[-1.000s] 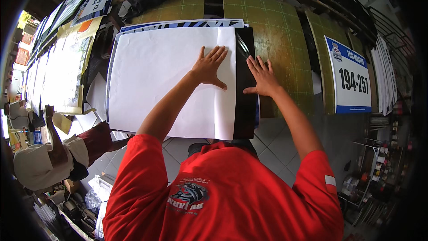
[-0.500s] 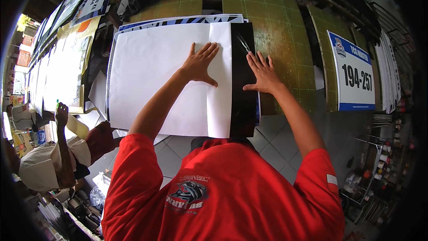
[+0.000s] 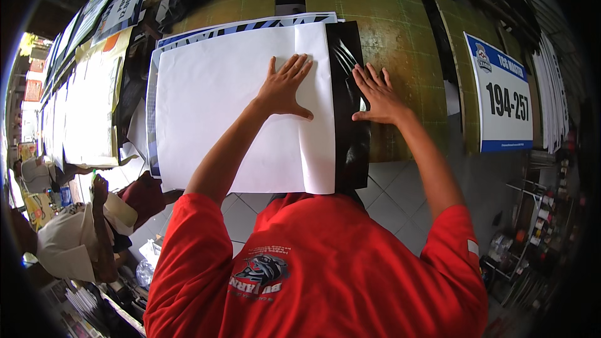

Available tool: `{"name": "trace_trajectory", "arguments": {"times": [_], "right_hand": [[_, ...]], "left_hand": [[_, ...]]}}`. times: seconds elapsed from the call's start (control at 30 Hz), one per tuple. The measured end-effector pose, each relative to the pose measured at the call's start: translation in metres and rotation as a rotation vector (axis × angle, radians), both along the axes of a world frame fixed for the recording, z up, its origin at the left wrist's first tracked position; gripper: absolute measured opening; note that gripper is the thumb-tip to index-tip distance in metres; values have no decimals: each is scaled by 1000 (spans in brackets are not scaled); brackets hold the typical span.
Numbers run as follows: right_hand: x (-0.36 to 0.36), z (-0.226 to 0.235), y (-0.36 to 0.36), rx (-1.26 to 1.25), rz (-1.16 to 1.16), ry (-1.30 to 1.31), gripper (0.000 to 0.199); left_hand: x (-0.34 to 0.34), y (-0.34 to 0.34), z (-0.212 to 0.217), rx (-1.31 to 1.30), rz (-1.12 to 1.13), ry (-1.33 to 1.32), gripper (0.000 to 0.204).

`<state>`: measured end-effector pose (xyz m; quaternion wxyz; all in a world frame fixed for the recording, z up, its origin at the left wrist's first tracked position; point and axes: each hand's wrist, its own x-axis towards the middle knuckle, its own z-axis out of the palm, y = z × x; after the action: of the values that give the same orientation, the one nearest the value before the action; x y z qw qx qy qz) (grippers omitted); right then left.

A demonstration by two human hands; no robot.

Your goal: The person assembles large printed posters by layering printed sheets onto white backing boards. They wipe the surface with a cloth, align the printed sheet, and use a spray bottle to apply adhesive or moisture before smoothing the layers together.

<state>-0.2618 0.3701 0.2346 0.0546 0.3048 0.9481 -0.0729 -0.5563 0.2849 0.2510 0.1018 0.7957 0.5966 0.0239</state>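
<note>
A large white sheet (image 3: 219, 100) with a crease near its right side lies over blue-and-black printed sheets (image 3: 250, 27), which show at its far and left edges. My left hand (image 3: 288, 89) rests on the white sheet beside the crease, fingers spread. Along the sheet's right edge runs a strip of glossy black sheet (image 3: 347, 144). Spread over the right edge of that black strip is my right hand (image 3: 379, 97), with its fingertips on or just above it; contact is hard to tell. Neither hand grips anything.
A green gridded board (image 3: 400, 44) extends to the right of the stack. Farther right stands a white-and-blue printed sign (image 3: 501, 100) on another board. A co-worker (image 3: 72, 238) is at the left, and a rack of small items (image 3: 532, 219) at the lower right.
My right hand has slid a little to the right, and more of the shiny black strip shows creases. The left hand keeps nearly the same place on the white sheet. The view has shifted slightly.
</note>
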Motion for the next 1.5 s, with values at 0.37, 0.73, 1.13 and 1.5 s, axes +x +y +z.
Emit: {"name": "trace_trajectory", "arguments": {"times": [0.37,0.73,1.13,1.5], "right_hand": [[8,14,33,122,-363,553,61],[-145,16,74,206,-349,541,12],[-152,-6,117,275,-380,473,16],[-139,2,113,257,-166,499,12]], "left_hand": [[-3,-1,-6,27,0,19,134],[-7,-3,-6,72,-6,-15,132],[-10,-4,-5,35,12,-89,134],[-9,-3,-5,31,4,-34,133]]}}
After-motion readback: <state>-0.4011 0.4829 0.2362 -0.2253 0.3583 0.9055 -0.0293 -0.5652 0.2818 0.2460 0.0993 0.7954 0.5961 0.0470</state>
